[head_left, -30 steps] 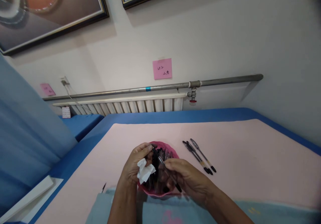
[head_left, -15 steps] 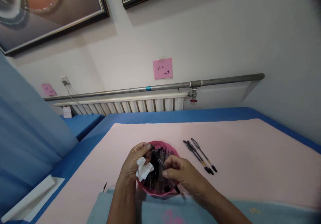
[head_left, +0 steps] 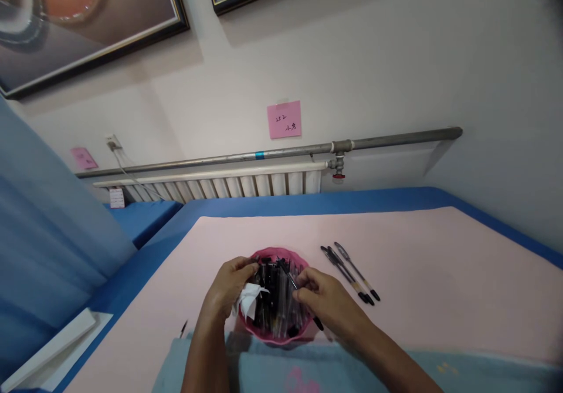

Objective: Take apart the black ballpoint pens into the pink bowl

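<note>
A pink bowl-like basket [head_left: 276, 341] with a wavy rim holds many pens [head_left: 281, 302], black and clear. My left hand [head_left: 231, 284] is at the basket's left rim, closed around a crumpled white tissue [head_left: 250, 300] that hangs below the fingers. Above the basket's right side, my right hand [head_left: 323, 296] pinches a pen [head_left: 289, 274] with a black end, slanted across the basket. To the right lie several pens side by side [head_left: 347, 270] on the pink sheet, with black caps toward me.
A pink sheet [head_left: 417, 275] covers the blue table [head_left: 281, 203]. Light blue cloth [head_left: 352, 369] lies along the near edge. A small dark-tipped object [head_left: 183, 327] is at the left, and white folded paper [head_left: 57, 346] lies farther left. A radiator [head_left: 246, 183] runs along the wall.
My left hand has moved left with the tissue, away from the pen in my right hand. My right hand has shifted slightly right with that pen.
</note>
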A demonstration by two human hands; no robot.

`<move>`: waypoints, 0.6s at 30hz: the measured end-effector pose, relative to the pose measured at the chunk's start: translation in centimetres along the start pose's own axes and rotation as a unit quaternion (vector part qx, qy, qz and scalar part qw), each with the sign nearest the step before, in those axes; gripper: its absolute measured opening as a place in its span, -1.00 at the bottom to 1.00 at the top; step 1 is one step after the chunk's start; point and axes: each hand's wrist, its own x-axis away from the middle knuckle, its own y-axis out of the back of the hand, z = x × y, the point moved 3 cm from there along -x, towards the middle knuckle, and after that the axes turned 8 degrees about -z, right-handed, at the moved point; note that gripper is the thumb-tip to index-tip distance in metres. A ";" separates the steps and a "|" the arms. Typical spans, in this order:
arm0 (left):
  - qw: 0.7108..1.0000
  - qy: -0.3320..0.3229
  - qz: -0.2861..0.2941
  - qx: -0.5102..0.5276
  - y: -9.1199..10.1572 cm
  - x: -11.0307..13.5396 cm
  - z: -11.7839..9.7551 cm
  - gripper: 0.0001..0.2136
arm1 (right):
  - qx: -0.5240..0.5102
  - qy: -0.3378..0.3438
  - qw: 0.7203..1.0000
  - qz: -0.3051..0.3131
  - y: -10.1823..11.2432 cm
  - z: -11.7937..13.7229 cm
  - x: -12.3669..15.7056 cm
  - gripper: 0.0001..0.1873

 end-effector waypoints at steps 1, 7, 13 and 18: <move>1.000 0.000 0.005 0.002 -0.2 0.0 0.0 -0.68 | -0.008 -0.002 1.000 0.002 -0.1 -0.1 0.0 -0.93; 0.992 0.027 0.098 0.074 -2.0 0.6 0.0 -0.70 | -0.056 0.001 0.997 0.044 -0.7 -0.6 -0.2 -0.95; 0.975 0.067 0.138 0.159 -3.8 1.3 -0.1 -0.69 | -0.117 -0.023 0.989 0.092 -1.4 -0.5 0.0 -0.97; 0.970 0.079 0.141 0.181 -4.3 1.8 -0.8 -0.62 | -0.180 -0.029 0.975 0.128 -1.8 -0.7 0.1 -0.92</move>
